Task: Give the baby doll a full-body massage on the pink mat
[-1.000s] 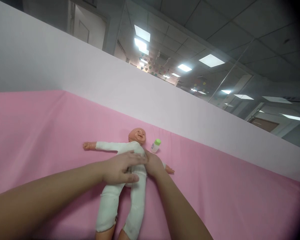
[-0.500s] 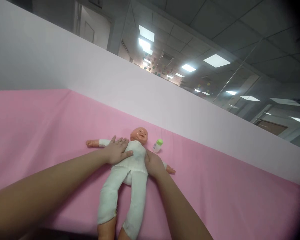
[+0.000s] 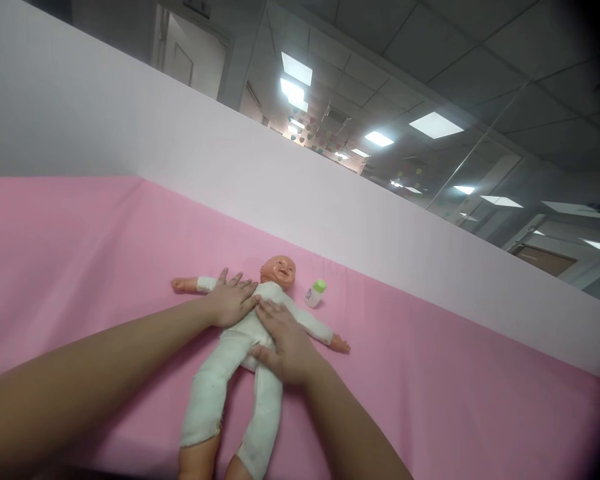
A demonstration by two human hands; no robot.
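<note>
A baby doll [image 3: 273, 291] with a white cloth body lies on its back, its arms spread out to both sides. My left hand [image 3: 230, 303] is open and rests on the side of the doll's chest and the upper part of its arm, fingers spread. My right hand [image 3: 287, 340] lies open across the doll's belly, its fingertips close to my left thumb and its thumb near the doll's hip. Beside the doll's head stands a small bottle [image 3: 315, 293] with a green cap, touched by neither hand.
Pink cloth [image 3: 430, 373] covers the surface under the doll, with some creases. Behind it rises a white wall [image 3: 260, 180]. Beyond that are a glass pane, ceiling lights [image 3: 436, 125] and a door [image 3: 190, 57].
My right hand has moved from the doll's side onto its belly, uncovering the doll's arm on that side. The doll's legs have shifted a little to the left. My left hand stays nearly still.
</note>
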